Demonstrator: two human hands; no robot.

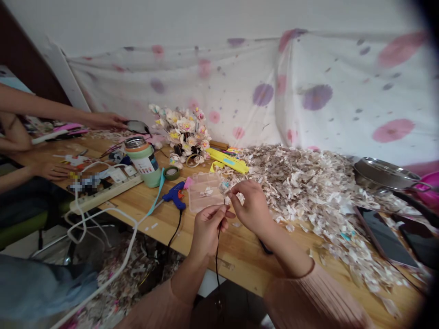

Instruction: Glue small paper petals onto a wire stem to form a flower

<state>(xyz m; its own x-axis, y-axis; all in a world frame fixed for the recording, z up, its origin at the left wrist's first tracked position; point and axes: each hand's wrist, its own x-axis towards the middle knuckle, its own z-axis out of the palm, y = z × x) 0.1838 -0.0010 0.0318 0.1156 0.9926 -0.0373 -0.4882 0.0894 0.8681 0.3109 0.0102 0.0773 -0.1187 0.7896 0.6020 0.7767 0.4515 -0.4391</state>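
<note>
Between the fingertips of my left hand (210, 224) is a thin dark stem (217, 260), which hangs down past the table's edge. A small white flower with bluish bits (225, 185) tops the stem. My right hand (252, 203) is closed in a pinch at the flower's right side; whether a loose petal is between the fingertips is too small to tell. Just behind my hands lies a clear compartment box (202, 192) with a few white pieces in it. Left of the box rests a blue glue gun (175, 195), its black cord running off the front edge.
A large heap of pale petals (302, 187) covers the right side, with phones (386, 235) and a steel pan (384, 173) beyond. Finished-looking flowers (185, 128), a green flask (144, 162) and a power strip (109, 189) stand left. A co-worker's hand (106, 121) reaches in there.
</note>
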